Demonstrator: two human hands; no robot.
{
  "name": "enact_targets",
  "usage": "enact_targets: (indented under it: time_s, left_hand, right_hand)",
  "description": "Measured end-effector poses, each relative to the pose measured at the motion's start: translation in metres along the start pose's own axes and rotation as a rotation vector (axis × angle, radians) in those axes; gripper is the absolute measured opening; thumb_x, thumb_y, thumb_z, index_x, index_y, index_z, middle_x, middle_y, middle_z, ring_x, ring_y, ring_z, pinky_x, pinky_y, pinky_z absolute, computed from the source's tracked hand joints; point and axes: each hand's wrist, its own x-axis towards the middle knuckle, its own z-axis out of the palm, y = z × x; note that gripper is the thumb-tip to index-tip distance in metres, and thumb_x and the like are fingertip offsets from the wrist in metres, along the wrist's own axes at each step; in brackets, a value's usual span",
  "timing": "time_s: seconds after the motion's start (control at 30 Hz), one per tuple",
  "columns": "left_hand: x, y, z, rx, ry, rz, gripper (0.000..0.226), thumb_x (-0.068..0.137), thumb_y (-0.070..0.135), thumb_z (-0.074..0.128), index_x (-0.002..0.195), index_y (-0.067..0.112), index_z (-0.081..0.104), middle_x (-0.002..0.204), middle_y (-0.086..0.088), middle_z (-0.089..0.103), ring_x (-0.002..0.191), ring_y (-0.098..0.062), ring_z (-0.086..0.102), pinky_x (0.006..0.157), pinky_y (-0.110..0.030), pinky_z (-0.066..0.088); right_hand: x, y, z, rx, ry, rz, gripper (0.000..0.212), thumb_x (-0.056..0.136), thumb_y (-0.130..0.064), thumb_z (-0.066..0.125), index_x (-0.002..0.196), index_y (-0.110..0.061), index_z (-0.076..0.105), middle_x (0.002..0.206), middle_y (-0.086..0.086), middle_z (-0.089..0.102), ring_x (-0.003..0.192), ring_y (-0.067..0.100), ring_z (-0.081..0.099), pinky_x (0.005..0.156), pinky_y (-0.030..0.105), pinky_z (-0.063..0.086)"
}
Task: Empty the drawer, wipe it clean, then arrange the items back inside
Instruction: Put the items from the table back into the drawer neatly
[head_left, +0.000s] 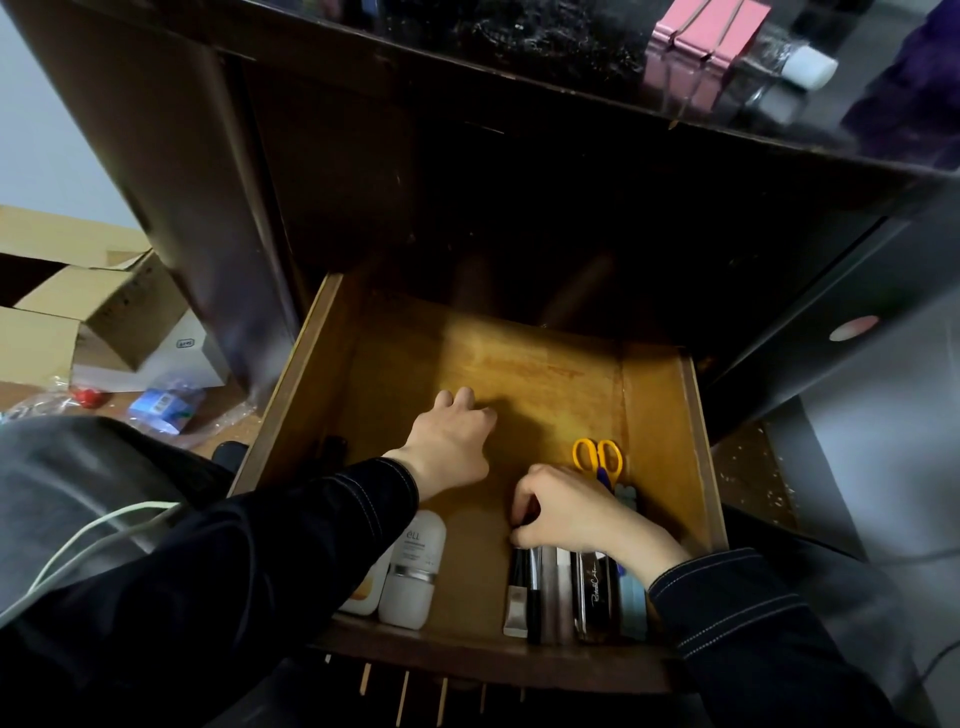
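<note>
— White plastic is being shown nearest: a white bottle (413, 571) is being kept lying at the front of the wooden drawer (660, 415), touching a second bottle (366, 592) on its left.
— And to the right of them?
— A row of slim cosmetics (576, 597) is being kept side by side against the same front wall. The upper end of a black-handled brush (521, 587), the row's leftmost piece, is being pinched by the curled fingers of the right hand (566, 512).
— Beyond that hand?
— Yellow-handled scissors (597, 457) are being seen lying beside the right wall, just behind the knuckles.
— Is anything being held by the left hand (452, 441)?
— That cannot be told: it is being stretched over the bare middle of the drawer floor, fingertips bent out of sight.
— Farthest off?
— Pink binder clips (706, 41) are being kept on the dark cabinet top (415, 21).
</note>
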Motion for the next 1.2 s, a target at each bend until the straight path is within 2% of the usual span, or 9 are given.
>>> enact_targets:
  time_s: [0.2, 0.33, 0.47, 0.57, 0.7, 0.83, 0.9, 1.03, 1.2]
  left_hand:
    - [0.001, -0.001, 0.002, 0.003, 0.005, 0.003, 0.038, 0.086, 0.018, 0.059, 0.124, 0.017, 0.055, 0.121, -0.007, 0.041, 0.111, -0.030, 0.040, 0.091, -0.042, 0.051]
    - [0.002, -0.001, 0.002, 0.000, 0.000, 0.005, 0.038, 0.087, 0.019, 0.059, 0.124, 0.017, 0.055, 0.122, -0.008, 0.041, 0.113, -0.030, 0.039, 0.090, -0.041, 0.051]
    - [0.002, -0.002, 0.003, 0.001, 0.005, 0.005, 0.037, 0.087, 0.020, 0.059, 0.124, 0.017, 0.055, 0.123, -0.008, 0.041, 0.114, -0.031, 0.039, 0.091, -0.041, 0.051]
    - [0.003, -0.002, 0.004, 0.000, 0.007, 0.003, 0.037, 0.087, 0.021, 0.059, 0.124, 0.017, 0.056, 0.123, -0.007, 0.041, 0.114, -0.030, 0.039, 0.092, -0.042, 0.051]
    - [0.004, -0.002, 0.004, 0.006, 0.008, 0.003, 0.037, 0.087, 0.021, 0.059, 0.124, 0.017, 0.056, 0.123, -0.008, 0.041, 0.114, -0.031, 0.039, 0.092, -0.042, 0.051]
    - [0.004, -0.003, 0.004, 0.003, 0.001, 0.004, 0.036, 0.088, 0.021, 0.059, 0.123, 0.017, 0.056, 0.123, -0.007, 0.041, 0.116, -0.031, 0.039, 0.092, -0.042, 0.051]
    - [0.004, -0.004, 0.001, -0.011, 0.009, 0.006, 0.035, 0.087, 0.020, 0.059, 0.122, 0.016, 0.057, 0.122, -0.007, 0.044, 0.116, -0.031, 0.041, 0.091, -0.041, 0.051]
    - [-0.003, -0.001, -0.012, -0.062, 0.082, 0.003, 0.029, 0.089, 0.025, 0.059, 0.118, 0.019, 0.060, 0.117, -0.004, 0.053, 0.111, -0.028, 0.051, 0.085, -0.036, 0.049]
    - [-0.031, 0.013, -0.053, -0.159, 0.385, 0.100, 0.013, 0.092, 0.026, 0.057, 0.099, 0.023, 0.067, 0.096, 0.006, 0.066, 0.087, -0.016, 0.065, 0.074, -0.032, 0.057]
  right_hand:
    - [-0.004, -0.001, 0.000, -0.047, -0.016, -0.054, 0.021, 0.072, -0.045, 0.074, 0.085, -0.030, 0.068, 0.094, -0.015, 0.050, 0.083, 0.009, 0.056, 0.066, 0.031, 0.049]
    - [-0.005, -0.001, -0.001, -0.075, -0.024, -0.054, 0.037, 0.069, -0.061, 0.072, 0.090, -0.031, 0.067, 0.096, -0.013, 0.048, 0.086, 0.011, 0.055, 0.069, 0.034, 0.050]
    - [-0.004, -0.001, 0.004, -0.146, -0.023, -0.085, 0.042, 0.066, -0.065, 0.073, 0.090, -0.032, 0.063, 0.094, -0.014, 0.043, 0.085, 0.011, 0.049, 0.057, 0.028, 0.035]
    - [-0.003, 0.002, 0.005, -0.155, -0.017, -0.091, 0.040, 0.066, -0.064, 0.072, 0.090, -0.034, 0.061, 0.093, -0.014, 0.042, 0.085, 0.011, 0.047, 0.055, 0.026, 0.029]
    - [-0.002, 0.002, 0.005, -0.169, -0.019, -0.105, 0.040, 0.066, -0.065, 0.071, 0.091, -0.035, 0.062, 0.093, -0.014, 0.042, 0.086, 0.011, 0.047, 0.056, 0.027, 0.029]
    - [-0.003, 0.002, 0.001, -0.121, 0.002, -0.103, 0.051, 0.063, -0.077, 0.064, 0.091, -0.035, 0.063, 0.093, -0.015, 0.045, 0.085, 0.008, 0.049, 0.059, 0.029, 0.036]
    - [-0.004, 0.001, -0.003, -0.059, 0.060, -0.094, 0.049, 0.069, -0.079, 0.057, 0.092, -0.036, 0.063, 0.093, -0.017, 0.046, 0.082, 0.002, 0.050, 0.058, 0.028, 0.037]
    - [-0.012, -0.001, -0.021, 0.021, 0.251, -0.039, 0.025, 0.090, -0.060, 0.058, 0.090, -0.035, 0.063, 0.094, -0.018, 0.052, 0.083, 0.000, 0.054, 0.064, 0.025, 0.047]
    - [-0.044, -0.018, -0.068, -0.013, 0.515, -0.045, 0.009, 0.096, -0.050, 0.057, 0.092, -0.042, 0.058, 0.093, -0.025, 0.052, 0.082, -0.011, 0.053, 0.059, 0.010, 0.037]
